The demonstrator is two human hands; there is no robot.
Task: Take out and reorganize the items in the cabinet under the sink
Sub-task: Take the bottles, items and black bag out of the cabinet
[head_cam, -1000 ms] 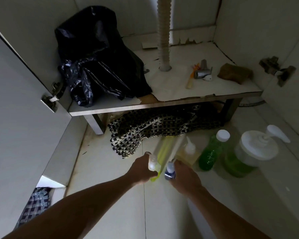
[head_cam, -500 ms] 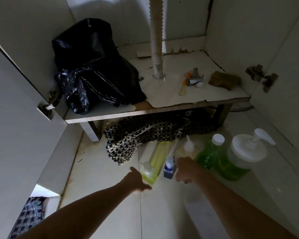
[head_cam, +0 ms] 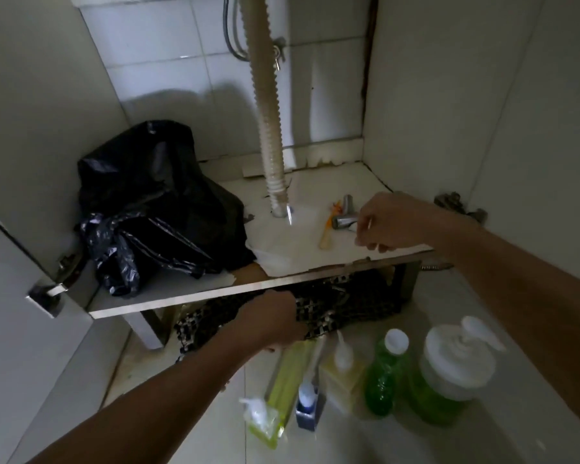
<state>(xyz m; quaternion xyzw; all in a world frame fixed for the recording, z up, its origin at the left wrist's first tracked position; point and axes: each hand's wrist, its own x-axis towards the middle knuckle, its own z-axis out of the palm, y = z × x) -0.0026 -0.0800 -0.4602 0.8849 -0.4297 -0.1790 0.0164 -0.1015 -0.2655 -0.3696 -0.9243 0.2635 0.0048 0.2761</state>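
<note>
Right hand (head_cam: 387, 226) is up at middle right of the frame, fingers curled loosely at the metal fitting (head_cam: 344, 220) on the cabinet shelf (head_cam: 181, 298); can't tell if it's gripping yet. Left hand (head_cam: 270, 324) is in the lower middle, closed on the checkered cloth (head_cam: 342, 308) under the shelf. Black bag (head_cam: 154, 209) sits at left on the shelf, and the soap bottles (head_cam: 387, 373) are lined up on the floor at lower right.

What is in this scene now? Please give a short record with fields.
place: open cabinet under a sink
shelf: black plastic bag, metal fitting, drain hose
under shelf: checkered mat
floor, front: green bottle, pump jar, small blue bottle
left hand: at the mat
right hand: at the fitting, grip unclear
</note>
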